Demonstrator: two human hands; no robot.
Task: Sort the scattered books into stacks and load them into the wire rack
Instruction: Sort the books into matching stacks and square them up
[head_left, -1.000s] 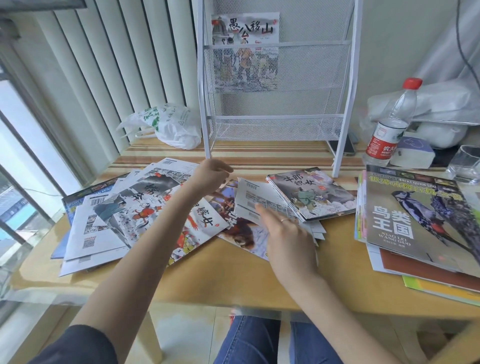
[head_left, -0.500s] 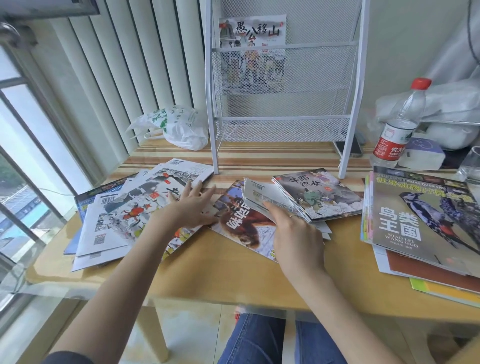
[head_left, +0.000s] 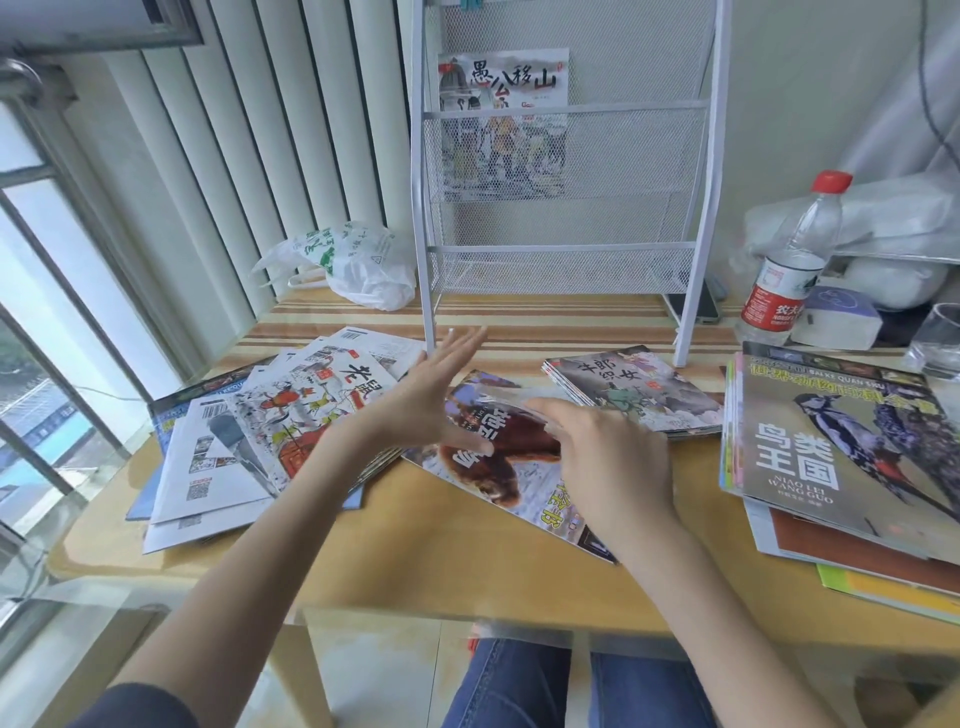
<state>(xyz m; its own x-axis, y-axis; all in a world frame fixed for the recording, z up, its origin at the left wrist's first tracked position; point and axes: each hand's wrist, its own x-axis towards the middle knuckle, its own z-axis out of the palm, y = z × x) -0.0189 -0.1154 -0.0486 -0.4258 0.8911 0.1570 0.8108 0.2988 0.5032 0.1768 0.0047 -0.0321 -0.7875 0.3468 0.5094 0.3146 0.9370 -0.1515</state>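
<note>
— Watching those thin books fanned out at the left edge of the tabletop, I'd worry about that end first. Several overlap loosely and the lowest ones jut past the rim.

— Could the left hand knock them? It hangs above the heap's inner side, fingers straight and spread, gripping nothing.

— A careless sweep from there might push the bottom sheets over the left edge. Glossy covers slide on each other, so squaring the heap by pressing from one side only would likely spill it.

— And the right hand?

— Palm down, fingers relaxed, over the bear book lying slantwise in the middle, near the front edge. I cannot tell whether the fingertips touch the cover; it grips nothing. Something pale blurs just beyond the fingers, too smeared to name.

— That book's front corner sits close to the rim.

— Yes, so a drag toward the body could tip it off. Lifting beats sliding.

— The small stack toward the back right looks tidy enough.

— It does, but the big pile at the right edge is ragged, its lower books poking out. Adding more would make it lean.

— And the wire rack?

— It stands at the back edge with one book in a mesh pocket. Floppy thin books could buckle or snag on the mesh lip if loaded as a loose bunch. The water bottle and glass stand at the back right corner; an elbow reaching for the rack could topple them onto the paper.
</note>
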